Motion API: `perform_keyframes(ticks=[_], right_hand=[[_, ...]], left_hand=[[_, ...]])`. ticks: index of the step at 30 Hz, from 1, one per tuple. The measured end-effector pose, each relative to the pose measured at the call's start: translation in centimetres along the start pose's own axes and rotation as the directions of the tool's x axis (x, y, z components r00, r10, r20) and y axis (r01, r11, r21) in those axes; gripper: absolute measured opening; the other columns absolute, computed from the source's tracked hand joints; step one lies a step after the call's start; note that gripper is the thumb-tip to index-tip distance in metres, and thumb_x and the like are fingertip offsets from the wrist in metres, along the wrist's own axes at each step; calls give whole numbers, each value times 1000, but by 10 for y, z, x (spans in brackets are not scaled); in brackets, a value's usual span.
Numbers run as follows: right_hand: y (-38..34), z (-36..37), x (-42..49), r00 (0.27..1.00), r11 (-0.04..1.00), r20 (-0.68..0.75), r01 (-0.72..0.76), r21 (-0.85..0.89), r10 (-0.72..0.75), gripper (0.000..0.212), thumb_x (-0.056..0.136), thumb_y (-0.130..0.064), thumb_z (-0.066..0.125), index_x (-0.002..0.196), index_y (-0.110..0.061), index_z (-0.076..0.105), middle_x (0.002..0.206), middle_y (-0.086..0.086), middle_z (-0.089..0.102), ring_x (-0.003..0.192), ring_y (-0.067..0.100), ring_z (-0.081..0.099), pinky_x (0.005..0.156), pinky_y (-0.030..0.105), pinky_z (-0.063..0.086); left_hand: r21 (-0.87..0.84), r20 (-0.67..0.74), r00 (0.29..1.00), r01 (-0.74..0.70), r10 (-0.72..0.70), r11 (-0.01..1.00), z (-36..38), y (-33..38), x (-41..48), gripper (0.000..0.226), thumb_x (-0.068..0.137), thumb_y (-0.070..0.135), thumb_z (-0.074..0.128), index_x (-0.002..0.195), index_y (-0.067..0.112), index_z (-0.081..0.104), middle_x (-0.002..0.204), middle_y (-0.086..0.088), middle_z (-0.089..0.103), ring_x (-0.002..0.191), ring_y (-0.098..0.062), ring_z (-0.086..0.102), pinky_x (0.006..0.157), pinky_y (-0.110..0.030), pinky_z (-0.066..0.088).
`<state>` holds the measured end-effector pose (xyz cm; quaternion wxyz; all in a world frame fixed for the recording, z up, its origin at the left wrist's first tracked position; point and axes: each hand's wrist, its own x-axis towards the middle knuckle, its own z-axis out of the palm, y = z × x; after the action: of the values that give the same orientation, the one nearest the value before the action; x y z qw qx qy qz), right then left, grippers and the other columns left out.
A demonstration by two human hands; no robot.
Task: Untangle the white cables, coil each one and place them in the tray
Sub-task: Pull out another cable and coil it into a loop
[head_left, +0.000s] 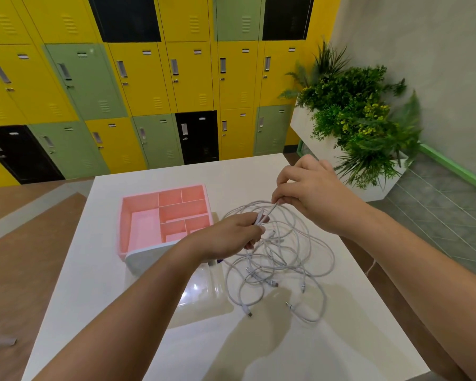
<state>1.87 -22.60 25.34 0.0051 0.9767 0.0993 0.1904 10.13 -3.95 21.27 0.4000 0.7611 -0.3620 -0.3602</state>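
The left grip point(231, 235) and its forearm cover the near right corner of the pink plastic compartment tray point(125, 224) and much of a pale rounded grey-white object point(149, 257) beneath the forearm. What that object is cannot be told. A small dark purple thing point(220, 261) shows under the wrist, mostly hidden. In the tangle of thin white cables point(283, 259) below both grips, the count is unclear and the plugs point(274, 283) are too small to identify. The glossy white desk point(341, 339) and both forearms are cut off at the picture's edge.
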Motion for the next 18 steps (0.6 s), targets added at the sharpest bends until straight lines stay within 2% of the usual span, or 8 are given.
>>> perform_keyframes(ticks=[4,7,9,12,14,16,18], right_hand=[[-1,0,1,999,999,-24,41,24,-41,9,88,-24,65,91,-27,73,93,-9,62,87,24,45,68,36,32],[-1,1,2,998,996,-19,68,58,-67,10,88,-22,64,91,-24,73,92,-8,62,85,23,44,66,37,38],[0,1,3,997,993,-7,78,85,-77,10,89,-19,64,92,-21,73,92,-5,61,85,22,43,70,34,41],[3,4,4,998,988,-2,62,141,-62,11,89,-14,63,94,-18,73,91,-2,60,86,19,41,71,30,40],[7,8,4,999,986,-7,54,156,-54,12,90,-12,63,95,-17,72,91,0,60,83,19,41,71,30,40],[10,13,4,1000,982,-3,28,188,-27,11,91,-12,62,96,-15,71,92,1,61,84,19,44,73,30,41],[12,20,4,1000,972,0,4,233,-4,11,92,-11,60,98,-14,69,95,0,61,85,18,45,76,28,41]], left_hand=[[2,-1,1000,22,-22,1000,-1,2,-1,34,101,22,40,126,3,52,79,4,51,70,-9,49,72,-23,42],[24,3,999,34,-34,999,-1,1,0,35,101,23,39,126,3,51,81,2,51,72,-11,49,76,-28,42],[17,11,999,38,-38,999,-1,0,0,33,101,24,39,123,5,53,84,1,52,69,-8,49,73,-24,42],[-17,23,1000,21,-21,1000,2,1,-1,22,100,21,38,100,16,59,102,-2,57,59,-2,45,59,-11,39],[-5,2,1000,-2,2,1000,4,5,-3,24,99,19,38,85,23,57,115,-2,60,57,-1,44,54,-10,37],[-16,-15,1000,-25,24,1000,4,7,-5,27,99,21,39,79,30,54,127,-2,59,59,-2,46,56,-10,38],[-18,-14,999,-48,47,999,3,8,-6,28,101,30,38,79,33,56,127,-6,59,68,-6,47,66,-16,40]])
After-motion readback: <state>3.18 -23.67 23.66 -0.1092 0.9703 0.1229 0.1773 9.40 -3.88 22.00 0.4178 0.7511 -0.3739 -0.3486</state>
